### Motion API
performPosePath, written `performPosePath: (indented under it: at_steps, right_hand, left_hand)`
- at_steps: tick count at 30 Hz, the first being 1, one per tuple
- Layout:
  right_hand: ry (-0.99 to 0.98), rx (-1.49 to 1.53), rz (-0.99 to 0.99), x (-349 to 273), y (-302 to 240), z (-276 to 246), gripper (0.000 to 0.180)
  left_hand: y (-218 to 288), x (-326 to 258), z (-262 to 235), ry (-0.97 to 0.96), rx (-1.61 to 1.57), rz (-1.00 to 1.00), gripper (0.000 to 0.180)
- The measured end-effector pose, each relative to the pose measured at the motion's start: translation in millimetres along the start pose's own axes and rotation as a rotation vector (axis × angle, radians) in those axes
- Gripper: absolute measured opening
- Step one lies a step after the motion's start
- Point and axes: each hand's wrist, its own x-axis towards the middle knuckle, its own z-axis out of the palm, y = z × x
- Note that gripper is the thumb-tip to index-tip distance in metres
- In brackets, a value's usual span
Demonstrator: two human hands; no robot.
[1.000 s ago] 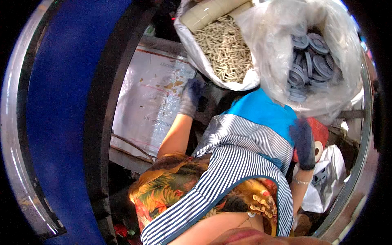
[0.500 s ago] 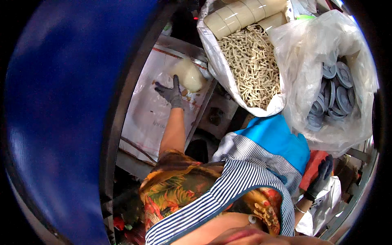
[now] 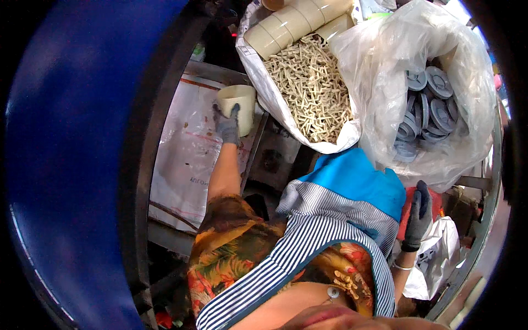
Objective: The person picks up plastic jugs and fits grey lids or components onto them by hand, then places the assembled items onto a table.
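Observation:
My left hand (image 3: pixel 227 125), in a dark grey glove, is closed on the rim of a cream plastic cylinder (image 3: pixel 246 114). Its thumb and fingers pinch the wall, and the cylinder's open end tilts toward the hand. Under it lies a whitish, sheet-covered tray surface (image 3: pixel 184 151) with dirt marks. On the far right, my right hand (image 3: pixel 419 214), gloved too, is raised beside a red object (image 3: pixel 405 217) with its fingers stretched out and nothing visible in them.
A white sack (image 3: pixel 308 91) of small cream plastic pieces, with larger cream tubes (image 3: pixel 300 27) on top, stands ahead. Beside it, a clear plastic bag (image 3: pixel 374 110) holds grey round lids (image 3: pixel 434 115). A large blue panel (image 3: pixel 71 154) with a dark frame fills the left.
My left hand went from spread fingers beside the blurred cream cylinder to a grip on its rim. The right hand's fingers have turned more upright. The whole view has shifted slightly.

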Motion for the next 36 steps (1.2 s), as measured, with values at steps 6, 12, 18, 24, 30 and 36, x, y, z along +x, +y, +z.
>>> performPosePath:
  at_steps: [6,12,18,24,30,36]
  right_hand:
    - [-0.226,0.562,0.266,16,-63,39,0.044]
    - [-0.541,0.734,-0.097,108,-76,79,0.086]
    - [-0.418,0.290,-0.240,65,-72,69,0.112]
    - [-0.013,-0.037,-0.303,-5,-80,71,0.109]
    - [0.091,-0.245,-0.290,-28,-64,84,0.108]
    - [-0.098,0.271,-0.209,-10,-41,94,0.120]
  left_hand:
    - [154,-95,-146,-0.086,-0.229,0.743,0.091]
    - [245,-193,-93,-0.603,0.004,1.885,0.046]
    - [230,-218,-65,-0.889,-0.278,2.154,0.042]
    - [275,-245,-88,-0.755,-0.338,1.578,0.053]
    - [271,-253,-39,-0.700,-0.324,1.580,0.052]
    - [282,-244,-32,-0.993,-0.386,1.854,0.050]
